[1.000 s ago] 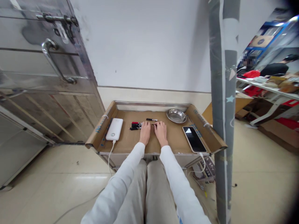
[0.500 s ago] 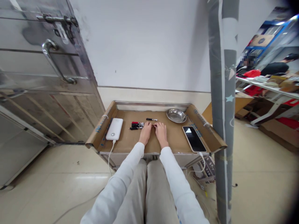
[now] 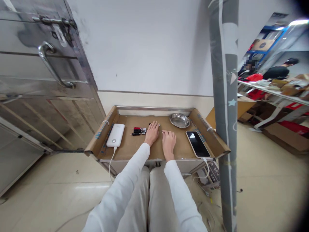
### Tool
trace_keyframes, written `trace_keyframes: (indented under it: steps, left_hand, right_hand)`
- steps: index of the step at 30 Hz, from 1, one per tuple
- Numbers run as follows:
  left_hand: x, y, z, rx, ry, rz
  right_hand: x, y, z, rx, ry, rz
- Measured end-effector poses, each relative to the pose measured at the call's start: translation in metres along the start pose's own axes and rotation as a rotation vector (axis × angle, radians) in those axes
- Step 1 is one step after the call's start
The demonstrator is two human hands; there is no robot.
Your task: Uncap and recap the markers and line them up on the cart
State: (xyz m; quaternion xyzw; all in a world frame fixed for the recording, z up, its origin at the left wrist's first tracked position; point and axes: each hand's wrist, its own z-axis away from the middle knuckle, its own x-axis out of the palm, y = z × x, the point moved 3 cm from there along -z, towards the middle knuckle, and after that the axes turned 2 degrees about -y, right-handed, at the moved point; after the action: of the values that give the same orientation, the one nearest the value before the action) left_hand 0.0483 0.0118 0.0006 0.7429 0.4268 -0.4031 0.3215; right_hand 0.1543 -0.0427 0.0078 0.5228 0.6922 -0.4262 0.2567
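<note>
My left hand (image 3: 152,132) reaches over a lone dark pen-like piece (image 3: 158,125), fingers stretched out across it and hiding most of it. Whether the fingertips grip it cannot be seen. Closer to me on the right, my right hand (image 3: 169,141) is closed, thumb and fingers together at a tiny dark-tipped item (image 3: 162,131) too small to name. Left of my left hand lie several pens (image 3: 139,131) side by side, black ones and one with red. A shallow round metal dish (image 3: 180,120) rests toward the back right.
Brown cardboard lines the small table (image 3: 135,151), its sides raised. A white power bank (image 3: 116,135) with a cable is at left, a plugged-in phone (image 3: 198,144) at right. A grey wrapped pole (image 3: 224,96) stands beside the table. People sit farther off at right.
My hands have moved apart. The left went forward onto the lone pen-like piece; the right shifted slightly right and back, its fingers still together. The whole view shifted a little.
</note>
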Motion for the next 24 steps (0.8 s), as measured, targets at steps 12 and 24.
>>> trace_keyframes:
  steps: [12, 24]
  left_hand:
    - [-0.026, 0.008, 0.049, -0.137, -0.004, -0.056]
    - [-0.038, 0.000, 0.057, -0.310, 0.073, -0.057]
  right_hand:
    - [0.002, 0.002, -0.001, -0.029, -0.039, -0.121]
    - [-0.011, -0.028, 0.004, -0.434, -0.230, -0.286]
